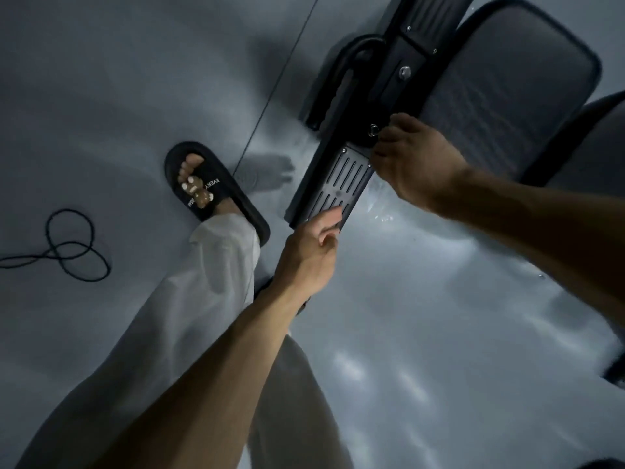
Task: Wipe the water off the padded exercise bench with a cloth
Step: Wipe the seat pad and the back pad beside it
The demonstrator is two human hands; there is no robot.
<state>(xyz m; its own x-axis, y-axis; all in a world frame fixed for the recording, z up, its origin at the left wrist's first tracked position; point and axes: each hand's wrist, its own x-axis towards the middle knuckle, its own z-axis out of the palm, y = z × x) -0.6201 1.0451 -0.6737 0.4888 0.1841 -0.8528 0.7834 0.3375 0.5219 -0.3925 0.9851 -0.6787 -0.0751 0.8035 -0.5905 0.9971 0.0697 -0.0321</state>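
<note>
Dark padded bench (507, 86) (stitched, dim), both hands empty nearby.

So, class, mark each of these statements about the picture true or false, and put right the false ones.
1. The left hand holds a cloth. False: no cloth shows in either hand.
2. The right hand is beside the slotted plate. True.
3. A cable lies looped on the floor. True.
4. The sandal is white. False: it is black.
5. Water shows on the floor near the plate. True.
6. The padded seat lies at the lower left. False: it is at the upper right.
</note>
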